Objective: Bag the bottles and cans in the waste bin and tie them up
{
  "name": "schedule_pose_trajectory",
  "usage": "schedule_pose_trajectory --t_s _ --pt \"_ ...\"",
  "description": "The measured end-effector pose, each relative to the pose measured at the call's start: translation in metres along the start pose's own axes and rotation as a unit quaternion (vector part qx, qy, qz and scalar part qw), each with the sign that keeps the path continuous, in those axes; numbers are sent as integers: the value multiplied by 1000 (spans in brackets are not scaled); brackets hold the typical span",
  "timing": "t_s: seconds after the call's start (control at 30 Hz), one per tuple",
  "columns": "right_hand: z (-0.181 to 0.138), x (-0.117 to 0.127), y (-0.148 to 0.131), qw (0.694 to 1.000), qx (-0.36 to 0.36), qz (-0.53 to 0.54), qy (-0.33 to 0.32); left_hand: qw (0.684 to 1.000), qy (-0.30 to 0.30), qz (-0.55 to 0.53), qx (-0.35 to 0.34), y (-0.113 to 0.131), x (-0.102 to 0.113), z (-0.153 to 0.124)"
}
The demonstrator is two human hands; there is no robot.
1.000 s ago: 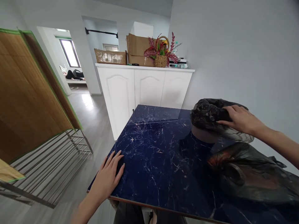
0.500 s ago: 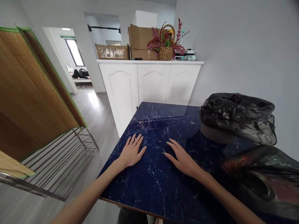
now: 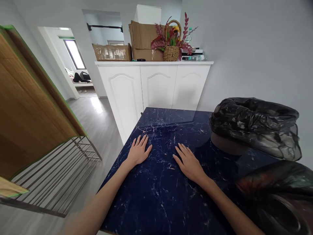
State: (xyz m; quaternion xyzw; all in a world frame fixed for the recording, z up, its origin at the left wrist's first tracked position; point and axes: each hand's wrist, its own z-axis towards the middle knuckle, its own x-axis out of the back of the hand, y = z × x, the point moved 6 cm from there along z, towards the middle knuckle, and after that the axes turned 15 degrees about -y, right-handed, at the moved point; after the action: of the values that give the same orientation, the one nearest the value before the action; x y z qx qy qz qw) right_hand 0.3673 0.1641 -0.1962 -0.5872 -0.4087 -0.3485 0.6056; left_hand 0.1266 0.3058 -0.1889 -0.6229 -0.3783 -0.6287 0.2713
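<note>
A dark blue table with white marble veins (image 3: 156, 189) lies under both of my hands. My left hand (image 3: 138, 152) rests palm down near the table's left edge, fingers spread and holding nothing. To its right, my right hand (image 3: 189, 163) is also palm down with its fingers stretched forward and nothing in it. Right of that hand stands a bin (image 3: 227, 143) lined with a crumpled black plastic bag (image 3: 256, 114). Nearer to me, at the lower right, is a dark see-through plastic bag (image 3: 276, 182) with reddish contents I cannot make out.
Beyond the table stands a white cabinet (image 3: 122, 88) bearing cardboard boxes (image 3: 111, 53), a wicker flower basket (image 3: 171, 53) and plastic bottles (image 3: 199, 58). On the left, a metal-barred rack (image 3: 66, 176) carries a brown bamboo mat (image 3: 31, 104). A grey wall borders the right side.
My right hand has settled flatter, its fingers now pointing more forward. Both hands appear slightly farther up the table. The view has shifted a little to the right.
</note>
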Motion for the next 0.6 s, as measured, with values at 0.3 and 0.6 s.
schedule_pose_trajectory --t_s 0.3,0.6 --pt "2 -1 -2 1000 -4 -3 4 1000 -2 6 0 3 6 -4" --pt "0 0 -5 1000 4 4 1 1000 15 12 -1 7 8 -12"
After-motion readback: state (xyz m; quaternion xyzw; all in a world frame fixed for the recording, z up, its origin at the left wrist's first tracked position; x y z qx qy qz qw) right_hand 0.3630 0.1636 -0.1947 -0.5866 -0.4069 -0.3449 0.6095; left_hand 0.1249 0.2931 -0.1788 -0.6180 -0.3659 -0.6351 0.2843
